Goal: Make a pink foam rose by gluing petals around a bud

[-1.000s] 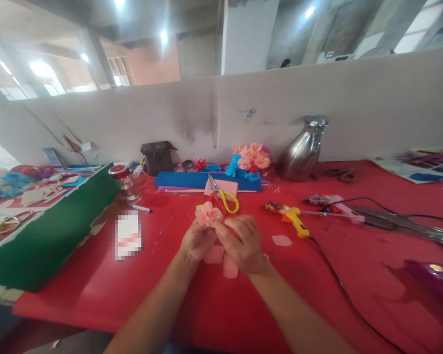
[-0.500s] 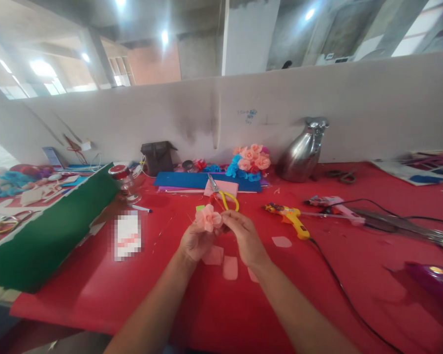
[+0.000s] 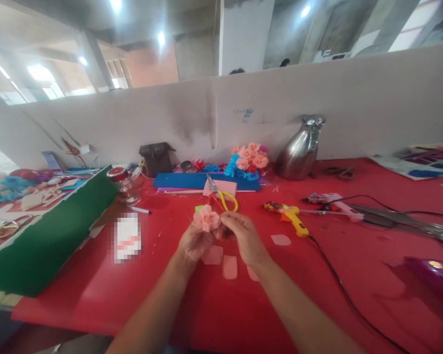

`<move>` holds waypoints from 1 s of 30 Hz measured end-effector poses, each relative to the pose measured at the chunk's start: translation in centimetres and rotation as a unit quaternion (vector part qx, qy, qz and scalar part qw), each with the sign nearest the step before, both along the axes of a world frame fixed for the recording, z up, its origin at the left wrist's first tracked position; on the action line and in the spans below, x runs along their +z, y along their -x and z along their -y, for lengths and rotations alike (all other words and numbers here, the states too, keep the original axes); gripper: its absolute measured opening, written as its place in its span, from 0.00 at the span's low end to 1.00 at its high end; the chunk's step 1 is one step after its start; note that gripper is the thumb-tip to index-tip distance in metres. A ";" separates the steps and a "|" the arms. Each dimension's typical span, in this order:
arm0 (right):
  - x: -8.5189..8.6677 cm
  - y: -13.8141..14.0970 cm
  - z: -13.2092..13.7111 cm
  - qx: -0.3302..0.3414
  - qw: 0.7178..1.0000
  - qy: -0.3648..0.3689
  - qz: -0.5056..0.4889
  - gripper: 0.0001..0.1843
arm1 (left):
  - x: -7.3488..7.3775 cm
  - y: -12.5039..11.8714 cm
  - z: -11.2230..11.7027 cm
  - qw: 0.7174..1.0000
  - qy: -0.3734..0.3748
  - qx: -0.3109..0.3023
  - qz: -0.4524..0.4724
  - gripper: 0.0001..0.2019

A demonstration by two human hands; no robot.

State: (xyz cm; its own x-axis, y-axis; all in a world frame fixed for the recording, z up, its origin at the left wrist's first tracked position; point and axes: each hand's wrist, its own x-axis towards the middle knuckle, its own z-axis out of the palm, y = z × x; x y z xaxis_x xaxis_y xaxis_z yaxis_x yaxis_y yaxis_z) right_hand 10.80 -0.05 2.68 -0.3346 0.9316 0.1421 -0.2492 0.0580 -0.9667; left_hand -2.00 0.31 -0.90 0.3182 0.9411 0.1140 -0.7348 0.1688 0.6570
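Note:
A pink paper flower (image 3: 205, 218) is held over the red tabletop, its petals facing up. My left hand (image 3: 195, 243) is closed around its underside. The fingers of my right hand (image 3: 243, 236) pinch at the flower's right edge; whether they grip a petal tip is too small to make out. Loose pink petal pieces (image 3: 230, 267) lie on the table just below my hands. Beyond the flower, yellow-handled scissors (image 3: 227, 199) rest on a stack of pink paper (image 3: 209, 187).
To the right lie a yellow glue gun (image 3: 295, 221) with its cord and a pink glue gun (image 3: 339, 204). At the back stand finished flowers (image 3: 249, 160), a steel jug (image 3: 300, 150) and a dark pouch (image 3: 156, 160). A green board (image 3: 55, 236) and glass jar (image 3: 123, 184) are left.
The whole view has shifted slightly. My hands stay on the flower, which is turned a little, with the right fingers still at its edge.

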 end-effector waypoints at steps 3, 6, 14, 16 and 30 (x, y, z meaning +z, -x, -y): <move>0.2 0.0 0.0 0.014 1.000 -0.005 0.010 0.10 | -0.3 0.1 -0.1 1.000 0.014 0.012 0.002 0.12; 0.2 -0.1 0.0 0.029 0.999 -0.011 0.025 0.10 | -0.7 0.2 -0.3 0.999 0.028 0.015 0.009 0.11; -0.1 -0.4 -0.4 -0.037 0.997 -0.067 0.032 0.07 | -0.8 0.1 -0.5 0.992 0.075 0.050 0.084 0.20; 0.0 -0.3 -0.4 -0.053 0.995 -0.074 0.037 0.07 | -0.7 0.0 -0.4 0.991 0.084 0.044 0.092 0.19; -0.5 -0.1 -0.8 -0.079 0.989 -0.085 0.091 0.09 | -0.7 0.1 -0.3 0.996 0.077 0.023 0.048 0.14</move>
State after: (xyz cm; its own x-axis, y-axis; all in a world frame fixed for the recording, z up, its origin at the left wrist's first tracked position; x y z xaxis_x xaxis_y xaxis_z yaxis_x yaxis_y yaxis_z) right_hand 10.92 0.78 2.14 -0.2206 0.9422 0.2521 -0.0462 0.2481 -0.9676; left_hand -2.13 0.59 -1.59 0.2683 0.9633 -0.0059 -0.8020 0.2268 0.5526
